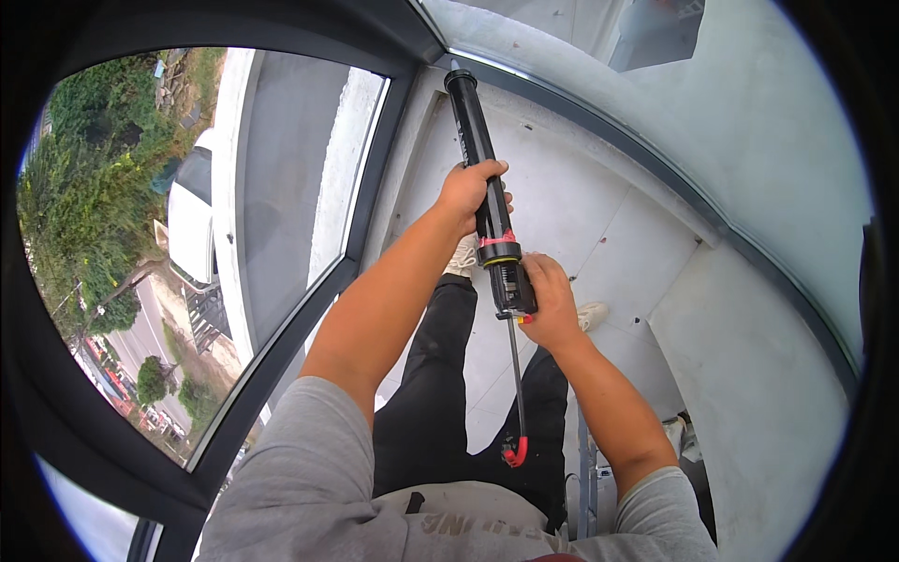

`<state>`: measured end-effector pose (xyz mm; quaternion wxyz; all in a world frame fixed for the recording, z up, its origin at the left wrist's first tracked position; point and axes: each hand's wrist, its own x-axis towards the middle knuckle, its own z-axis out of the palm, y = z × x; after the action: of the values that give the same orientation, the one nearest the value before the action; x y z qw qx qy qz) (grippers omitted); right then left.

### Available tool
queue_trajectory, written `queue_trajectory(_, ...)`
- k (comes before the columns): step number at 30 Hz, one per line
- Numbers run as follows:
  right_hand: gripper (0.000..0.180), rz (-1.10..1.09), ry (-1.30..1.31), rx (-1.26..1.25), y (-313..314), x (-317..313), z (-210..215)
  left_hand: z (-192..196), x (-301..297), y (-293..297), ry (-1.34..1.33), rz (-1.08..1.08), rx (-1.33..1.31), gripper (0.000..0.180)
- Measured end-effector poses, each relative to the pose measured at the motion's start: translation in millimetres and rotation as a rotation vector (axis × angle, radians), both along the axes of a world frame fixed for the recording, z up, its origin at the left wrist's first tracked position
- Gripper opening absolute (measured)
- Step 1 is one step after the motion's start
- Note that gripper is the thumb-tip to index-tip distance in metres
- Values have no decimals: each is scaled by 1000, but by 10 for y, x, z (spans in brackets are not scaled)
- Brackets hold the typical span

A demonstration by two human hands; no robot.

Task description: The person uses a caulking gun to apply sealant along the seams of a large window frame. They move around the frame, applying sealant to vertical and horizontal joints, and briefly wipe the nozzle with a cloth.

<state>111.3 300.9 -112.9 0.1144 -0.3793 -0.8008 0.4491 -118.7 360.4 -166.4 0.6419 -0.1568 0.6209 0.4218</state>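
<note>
A long black caulking gun [476, 131] points away from me, its nozzle [455, 66] at the dark frame's far corner. Whether the tip touches the frame I cannot tell. My left hand [464, 195] is wrapped around the barrel near its middle. At the rear body, below a red and yellow band, my right hand [551, 298] grips the gun; some of its fingers are hidden behind it. From the back end a thin plunger rod [517, 384] runs toward my body and ends in a red hook [514, 454].
Dark window frames [599, 140] curve along the far side and the left. Below are a pale tiled floor [562, 206] with small debris and my shoes. A low white wall [749, 365] stands right, a metal ladder [587, 478] by my right leg. Outside are a white vehicle [192, 215] and trees.
</note>
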Motion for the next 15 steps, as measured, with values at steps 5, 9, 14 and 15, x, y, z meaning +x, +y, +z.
queue_trajectory(5,74,-27,-58,-35,35,-231,-131,-259,-254,71,-69,-59,-3,27)
queue_trajectory(9,71,-22,-37,-26,96,-370,-182,-356,-386,117,-103,-15,30,29)
queue_trajectory(14,70,-22,-61,-23,136,-498,-200,-394,-503,161,-107,-30,9,29)
queue_trajectory(15,69,-24,-66,-18,140,-525,-202,-409,-532,172,-116,-33,4,29)
